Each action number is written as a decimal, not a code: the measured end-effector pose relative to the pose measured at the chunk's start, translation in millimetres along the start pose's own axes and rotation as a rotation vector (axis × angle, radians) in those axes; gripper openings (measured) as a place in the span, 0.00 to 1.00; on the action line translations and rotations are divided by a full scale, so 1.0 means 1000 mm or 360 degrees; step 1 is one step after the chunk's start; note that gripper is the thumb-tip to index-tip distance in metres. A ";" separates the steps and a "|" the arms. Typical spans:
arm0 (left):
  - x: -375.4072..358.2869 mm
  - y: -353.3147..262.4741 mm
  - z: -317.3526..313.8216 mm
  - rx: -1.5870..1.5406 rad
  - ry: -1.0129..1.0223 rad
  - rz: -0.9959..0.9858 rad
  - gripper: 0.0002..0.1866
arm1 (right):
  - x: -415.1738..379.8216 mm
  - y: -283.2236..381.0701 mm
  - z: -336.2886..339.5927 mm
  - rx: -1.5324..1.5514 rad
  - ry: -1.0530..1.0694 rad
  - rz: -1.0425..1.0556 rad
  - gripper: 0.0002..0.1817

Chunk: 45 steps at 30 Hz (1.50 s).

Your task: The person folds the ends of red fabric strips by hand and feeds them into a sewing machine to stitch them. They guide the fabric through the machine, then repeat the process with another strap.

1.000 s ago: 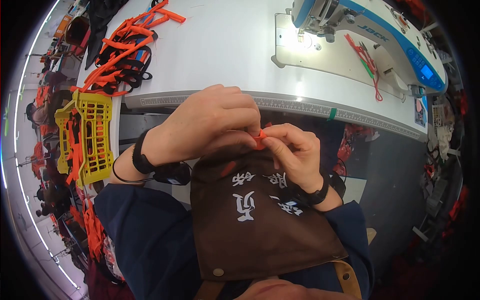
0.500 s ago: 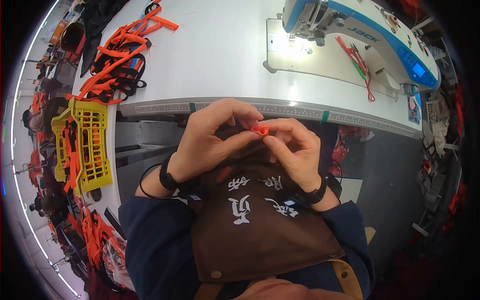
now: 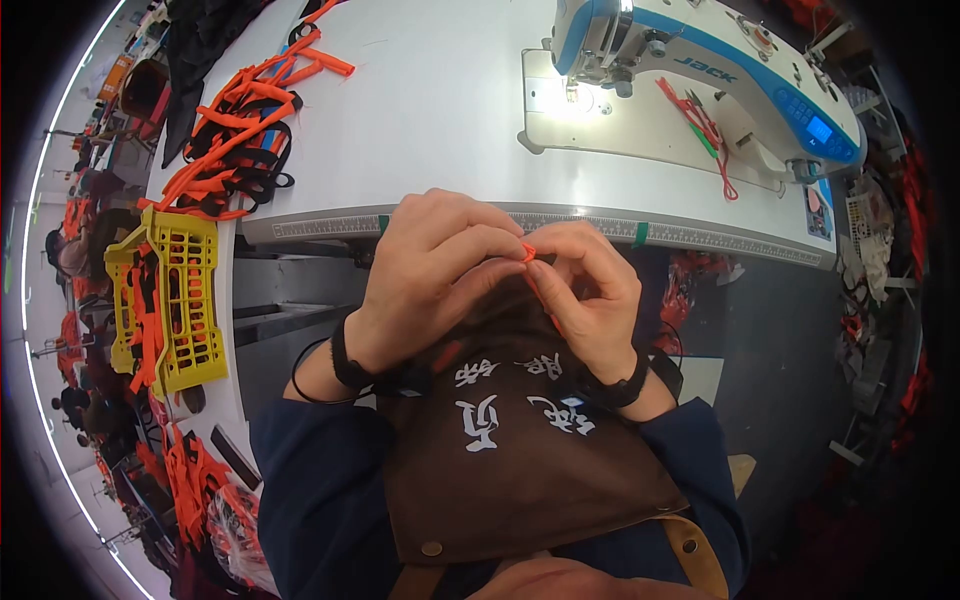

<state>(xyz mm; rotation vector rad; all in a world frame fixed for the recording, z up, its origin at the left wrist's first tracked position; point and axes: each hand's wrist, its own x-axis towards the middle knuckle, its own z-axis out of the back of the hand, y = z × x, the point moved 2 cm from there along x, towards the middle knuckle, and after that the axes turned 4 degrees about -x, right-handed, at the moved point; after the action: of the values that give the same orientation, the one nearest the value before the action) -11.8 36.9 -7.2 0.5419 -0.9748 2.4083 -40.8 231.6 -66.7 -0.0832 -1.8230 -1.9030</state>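
A small piece of orange-red fabric strip [image 3: 528,253] is pinched between my two hands, just in front of the table's ruler edge. My left hand [image 3: 430,275] grips it from the left with thumb and forefinger. From the other side my right hand [image 3: 588,285] pinches the same piece, and a narrow part of it runs down beside the right thumb. Most of the fabric is hidden by my fingers. Below both hands lies the brown apron [image 3: 530,480] with white characters.
A sewing machine [image 3: 720,75] with a lit needle area stands at the right. Orange and black straps [image 3: 240,130] lie heaped on the table's left. A yellow basket [image 3: 180,300] of straps is at the left edge. Red cord and small snips [image 3: 712,140] rest by the machine.
My left fingers have closed down over the fabric, which showed an open, looped end before and now looks pinched flat. The camera view has shifted slightly.
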 end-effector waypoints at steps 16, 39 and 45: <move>-0.001 0.016 -0.006 -0.0511 0.0032 0.0465 0.10 | 0.006 -0.005 0.003 0.0143 0.0054 -0.0189 0.04; 0.014 0.021 0.003 -0.0873 0.0262 0.0754 0.07 | 0.015 -0.003 0.014 -0.0056 0.0105 -0.0048 0.08; 0.022 0.014 0.013 -0.0707 0.0398 0.0779 0.07 | 0.011 -0.004 0.004 -0.0192 0.0037 0.0102 0.09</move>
<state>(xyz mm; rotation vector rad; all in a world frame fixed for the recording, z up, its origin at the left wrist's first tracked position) -34.9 24.7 5.8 -0.1765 -1.6057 2.4530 -53.4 232.1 -65.4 -0.1577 -1.6693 -1.9597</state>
